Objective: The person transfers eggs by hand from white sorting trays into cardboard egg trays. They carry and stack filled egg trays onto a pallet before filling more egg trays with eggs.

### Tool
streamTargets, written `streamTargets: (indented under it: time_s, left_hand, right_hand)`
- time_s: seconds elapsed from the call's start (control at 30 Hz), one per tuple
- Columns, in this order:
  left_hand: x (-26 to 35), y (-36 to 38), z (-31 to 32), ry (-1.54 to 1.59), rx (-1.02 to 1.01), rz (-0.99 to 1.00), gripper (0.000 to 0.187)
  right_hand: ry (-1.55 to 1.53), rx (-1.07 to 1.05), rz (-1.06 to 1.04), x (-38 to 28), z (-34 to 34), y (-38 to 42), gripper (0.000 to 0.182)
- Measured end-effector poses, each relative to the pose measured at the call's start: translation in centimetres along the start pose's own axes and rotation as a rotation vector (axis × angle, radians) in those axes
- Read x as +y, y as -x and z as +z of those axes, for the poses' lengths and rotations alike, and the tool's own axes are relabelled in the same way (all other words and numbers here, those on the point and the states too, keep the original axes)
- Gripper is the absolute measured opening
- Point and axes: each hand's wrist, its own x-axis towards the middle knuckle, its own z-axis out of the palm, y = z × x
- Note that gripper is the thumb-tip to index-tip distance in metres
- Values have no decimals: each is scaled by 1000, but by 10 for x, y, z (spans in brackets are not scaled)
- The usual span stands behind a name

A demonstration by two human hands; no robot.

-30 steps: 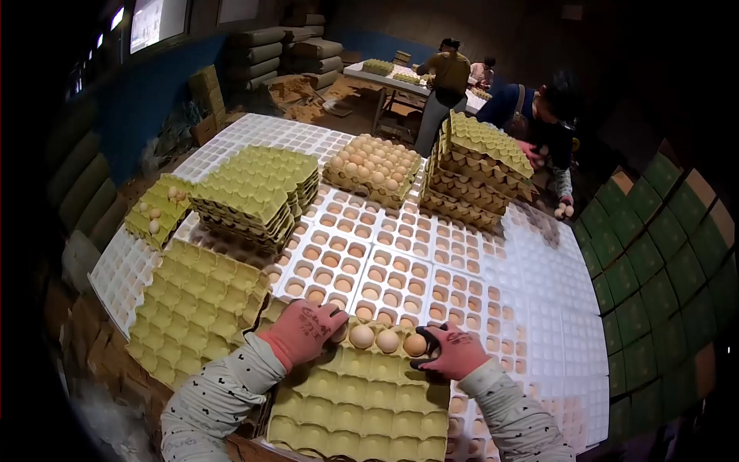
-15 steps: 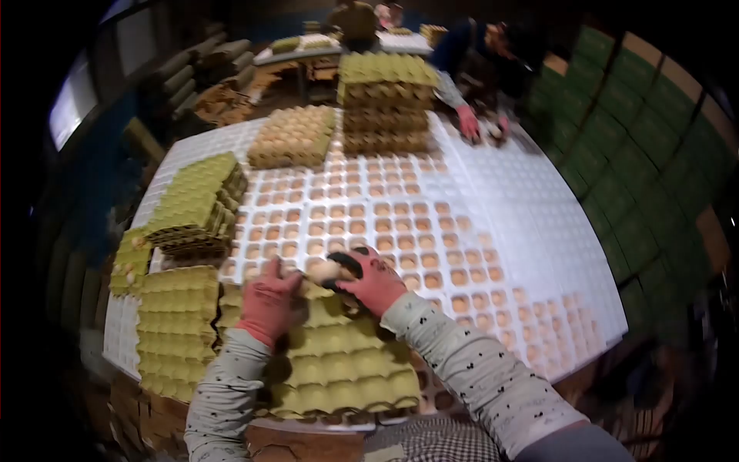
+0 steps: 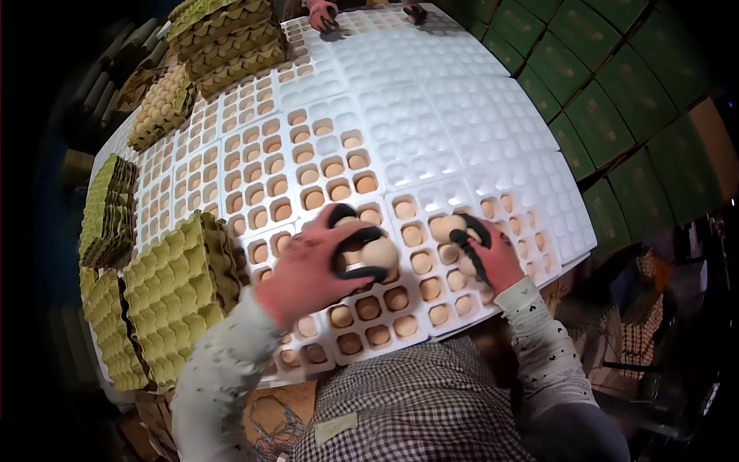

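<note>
My left hand [image 3: 304, 266], in a pink glove with dark fingertips, is closed around a pale egg [image 3: 379, 254] above a white foam tray [image 3: 426, 333] with square pockets. Brown eggs sit in the pockets beneath and around it. To the right, my right hand [image 3: 494, 260], gloved alike, curls its fingers over light eggs [image 3: 446, 228] at the tray pockets. Another egg [image 3: 467, 266] shows under its fingers. Left of my left hand stands a stack of yellow-green pulp egg trays [image 3: 177, 285].
More pulp trays [image 3: 109, 208] stand at the left edge, with a tall stack [image 3: 227, 38] farther back near a tray heaped with eggs [image 3: 160, 108]. Another person's gloved hand [image 3: 322, 14] works at the far edge. Green boxes [image 3: 608, 85] are piled on the right.
My view has swung right and down. My hands, close together over a pulp tray before, are now apart over the foam trays, with eggs in both.
</note>
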Motion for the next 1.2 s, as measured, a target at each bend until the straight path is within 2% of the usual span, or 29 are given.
streamTargets:
  time_s: [0.07, 0.13, 0.17, 0.2, 0.27, 0.3, 0.33, 0.4, 0.43, 0.47, 0.53, 0.57, 0.6, 0.63, 0.67, 0.7, 0.73, 0.77, 0.83, 0.87, 0.93, 0.97, 1.03, 1.07, 1.13, 1.17, 1.2]
  left_hand:
    - [-2, -55, 58, -152, 82, -28, 55]
    - [-21, -109, 110, -409, 92, -69, 54]
    - [-23, -130, 119, -525, -13, -166, 53]
    - [-27, -144, 129, -633, -124, -271, 53]
    - [-43, -144, 127, -502, 144, -219, 49]
    - [-38, -148, 118, -606, 182, -235, 48]
    - [-64, -150, 119, -697, 211, -145, 53]
    - [-65, -165, 106, -687, -73, -157, 54]
    - [-72, -176, 107, -736, -88, -133, 56]
    - [-64, -190, 106, -683, -32, -112, 51]
    - [-57, -217, 119, -602, 180, 21, 42]
    - [-53, -226, 128, -466, 278, 71, 44]
    - [-60, -230, 146, -455, 373, 67, 46]
    - [-69, -229, 167, -448, 324, -47, 46]
    - [-90, -225, 192, -502, 413, -104, 47]
    - [-86, -223, 184, -408, 287, -124, 48]
    - [-95, -217, 189, -374, 373, -54, 50]
    - [-85, -203, 176, -308, 419, -16, 52]
    - [-55, -161, 138, -221, 533, 82, 55]
    - [-35, -137, 105, -181, 584, 158, 55]
    - [8, -57, 35, -311, 678, 105, 54]
    - [19, -9, 3, -389, 693, 30, 61]
    - [39, 77, -38, -688, 725, -394, 71]
    - [42, 110, -52, -792, 722, -599, 76]
    - [-7, 176, -33, -851, 515, -860, 82]
    - [-24, 202, -19, -870, 406, -986, 85]
    - [-24, 201, -13, -809, 529, -920, 81]
  right_hand:
    - [594, 69, -72, -6, -29, -34, 49]
    - [815, 55, -146, 2, -38, -67, 52]
    - [912, -15, -193, 7, -38, -82, 53]
    - [975, -134, -144, 10, -40, -93, 53]
    - [946, -158, -105, 13, -54, -109, 56]
    - [971, -152, -155, 19, -60, -119, 57]
    - [991, -151, -202, 31, -66, -125, 58]
    - [1005, -183, -278, 49, -71, -137, 61]
    - [910, -145, -303, 54, -77, -146, 61]
    - [813, -108, -324, 55, -83, -153, 60]
    - [793, 49, -279, 41, -93, -162, 59]
    - [835, 101, -250, 44, -92, -167, 58]
    - [870, 159, -285, 56, -84, -169, 58]
    - [941, 228, -317, 92, -72, -173, 55]
    - [925, 248, -358, 104, -65, -172, 50]
    - [882, 276, -351, 123, -63, -176, 47]
    - [843, 310, -345, 122, -62, -176, 43]
    - [828, 255, -282, 106, -61, -174, 40]
    - [791, 278, -398, 98, -60, -169, 33]
    - [805, 243, -378, 95, -61, -169, 32]
    - [834, 207, -308, 104, -64, -172, 34]
    - [812, 209, -294, 103, -67, -171, 34]
    - [752, 209, -270, 100, -65, -169, 35]
    - [635, 250, -324, 95, -58, -161, 34]
    - [208, 205, -306, 64, -26, -137, 34]
    - [106, 129, -321, 61, -9, -131, 34]
    - [9, 55, -335, 52, 9, -123, 35]
